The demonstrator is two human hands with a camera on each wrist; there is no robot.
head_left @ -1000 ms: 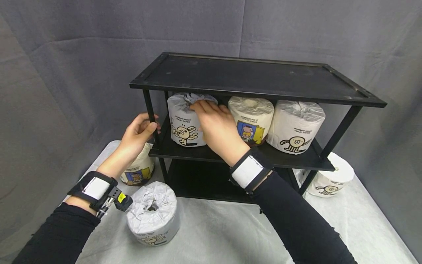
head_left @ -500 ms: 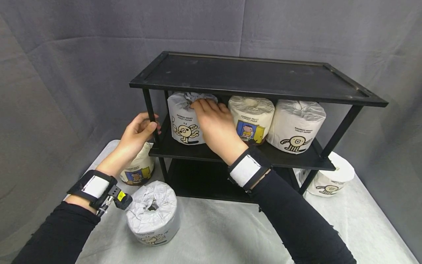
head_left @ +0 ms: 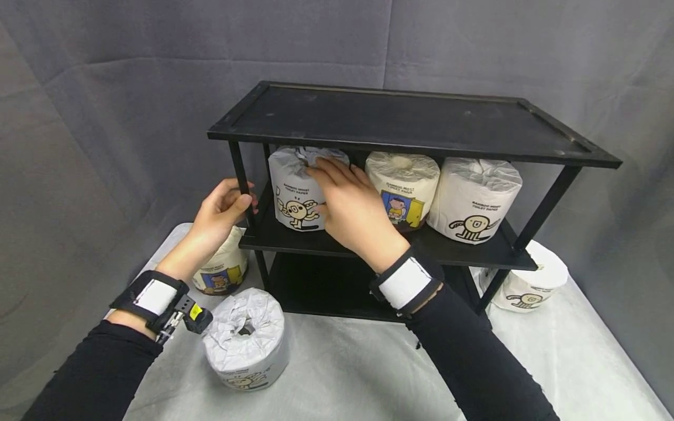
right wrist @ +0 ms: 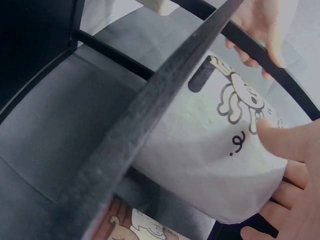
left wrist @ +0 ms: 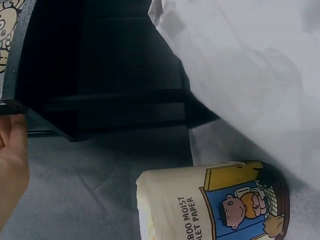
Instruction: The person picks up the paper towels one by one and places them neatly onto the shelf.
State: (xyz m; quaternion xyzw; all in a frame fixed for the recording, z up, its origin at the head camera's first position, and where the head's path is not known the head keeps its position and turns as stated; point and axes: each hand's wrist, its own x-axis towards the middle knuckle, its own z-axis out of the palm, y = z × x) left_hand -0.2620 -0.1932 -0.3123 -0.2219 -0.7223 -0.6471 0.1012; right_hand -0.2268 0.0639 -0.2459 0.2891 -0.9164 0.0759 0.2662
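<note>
My left hand (head_left: pixel 218 210) grips the front left post (head_left: pixel 239 169) of the black two-tier shelf (head_left: pixel 411 126). My right hand (head_left: pixel 353 210) reaches under the top board and rests its extended fingers on the upper right side of a wrapped toilet paper roll (head_left: pixel 297 202). Its thumb touches the printed front of that roll in the right wrist view. The roll stands upright at the left end of the middle shelf. Beside it are a cream roll (head_left: pixel 402 175) with a blue and yellow picture and a white roll (head_left: pixel 474 202), partly shaded by the top board.
On the white-covered table (head_left: pixel 358 374), a white roll (head_left: pixel 244 339) stands front left. A cream roll (head_left: pixel 221 269) is beside the shelf's left legs, another white roll (head_left: pixel 534 280) beyond its right leg. The low top board (head_left: pixel 421 131) overhangs the rolls. Grey cloth (head_left: pixel 474 47) hangs behind.
The left-end roll has shifted slightly back on the shelf. My right wrist has moved a little right and down, and its fingers lie more spread. My left hand stays on the post.
</note>
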